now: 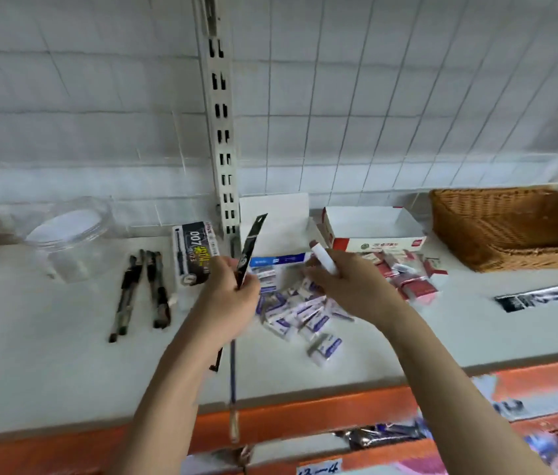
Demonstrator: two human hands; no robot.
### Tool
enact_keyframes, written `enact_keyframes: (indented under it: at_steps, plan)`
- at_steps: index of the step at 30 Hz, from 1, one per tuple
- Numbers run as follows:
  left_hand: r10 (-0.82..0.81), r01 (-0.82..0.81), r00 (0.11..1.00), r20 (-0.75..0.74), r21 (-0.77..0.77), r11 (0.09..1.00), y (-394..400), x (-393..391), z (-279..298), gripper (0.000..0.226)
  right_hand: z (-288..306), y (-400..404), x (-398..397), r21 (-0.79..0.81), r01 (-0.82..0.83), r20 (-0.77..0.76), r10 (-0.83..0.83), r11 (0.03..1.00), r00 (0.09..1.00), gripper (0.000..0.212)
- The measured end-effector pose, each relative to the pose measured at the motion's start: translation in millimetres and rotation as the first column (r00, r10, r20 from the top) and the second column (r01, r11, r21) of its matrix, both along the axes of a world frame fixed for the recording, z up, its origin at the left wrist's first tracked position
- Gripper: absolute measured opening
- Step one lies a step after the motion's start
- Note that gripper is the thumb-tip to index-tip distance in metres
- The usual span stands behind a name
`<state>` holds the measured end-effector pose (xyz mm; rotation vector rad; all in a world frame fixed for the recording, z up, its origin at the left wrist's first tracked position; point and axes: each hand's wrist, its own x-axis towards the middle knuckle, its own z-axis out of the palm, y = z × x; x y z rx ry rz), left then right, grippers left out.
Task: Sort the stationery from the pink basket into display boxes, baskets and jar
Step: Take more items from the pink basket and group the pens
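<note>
My left hand (pixel 233 289) grips a flat black pack (pixel 251 245) that stands up over the shelf, plus a thin blue pen (pixel 233 371) hanging below the fist. My right hand (pixel 342 282) holds a white stick with a dark red cap (pixel 322 257). Between and under the hands lies a heap of small white-and-purple erasers (pixel 301 313) in front of a blue-and-white display box (pixel 277 260). To the right, red packs (pixel 411 279) lie before a red-and-white display box (pixel 373 231). A clear jar (pixel 71 238) stands at the left.
Several black pens (pixel 140 289) lie beside a black "007" pen box (pixel 195 255). A wicker basket (pixel 510 228) sits at the far right, with a black pack (pixel 545 296) in front of it. The shelf has an orange front edge (pixel 305 409); a slotted upright (pixel 219 114) rises behind.
</note>
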<state>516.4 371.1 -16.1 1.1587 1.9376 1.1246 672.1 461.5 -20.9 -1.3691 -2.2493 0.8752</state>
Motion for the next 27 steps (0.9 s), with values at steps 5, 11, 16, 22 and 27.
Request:
enact_keyframes:
  at_steps: [5,11,16,22,27]
  plan:
    - [0.114,-0.111,0.993,-0.043,0.062,0.992,31.2,75.4,-8.9,0.016,6.8,27.2,58.2,0.079,-0.171,0.041,0.168,0.982,0.985,0.030]
    - [0.126,-0.118,0.991,-0.037,0.166,0.979,66.9,157.2,-9.8,0.010,2.4,59.2,178.8,0.112,-0.001,0.131,-0.014,0.994,0.991,0.016]
    - [0.142,-0.110,0.975,-0.170,0.186,0.976,100.0,185.0,-17.1,0.018,-13.5,59.6,229.2,0.073,0.070,0.174,-0.081,0.995,0.981,0.029]
    - [0.068,-0.019,0.947,-0.314,0.157,0.987,118.5,189.6,-22.1,0.018,-17.3,59.6,254.8,0.092,0.141,0.129,-0.152,0.986,0.980,0.025]
    - [0.063,0.000,0.900,-0.431,0.144,0.990,121.6,201.0,-21.6,0.035,-16.1,65.4,273.9,0.112,0.173,0.126,-0.187,0.978,0.974,0.036]
